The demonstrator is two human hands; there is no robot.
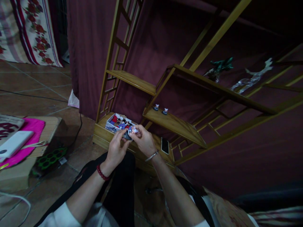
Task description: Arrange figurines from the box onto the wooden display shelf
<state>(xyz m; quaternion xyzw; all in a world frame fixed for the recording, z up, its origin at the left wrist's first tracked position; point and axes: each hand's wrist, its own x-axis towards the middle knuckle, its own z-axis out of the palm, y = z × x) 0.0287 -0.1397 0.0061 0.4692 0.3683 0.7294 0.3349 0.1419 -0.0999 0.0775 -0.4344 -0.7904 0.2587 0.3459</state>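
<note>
Both hands meet around a small figurine (pixel 133 129) with a pale head and a dark base. My right hand (pixel 144 138) pinches it by its upper part. My left hand (pixel 117 145) has its fingertips at the dark base. Just behind the hands is an open white box (pixel 110 126) holding several small red, black and purple figures, partly hidden by my fingers. Two similar figurines, one on the left (pixel 156 107) and one on the right (pixel 165 111), stand upright on a wooden shelf (pixel 175 124) beyond my right hand.
A phone (pixel 165 145) lies on the low wooden ledge to the right. Higher up stand a green ornament (pixel 221 65) and a clear one (pixel 253 77). At left, a cardboard box (pixel 14 179) bears a pink cloth (pixel 35 129) and a white device (pixel 16 143). Cables cross the tiled floor.
</note>
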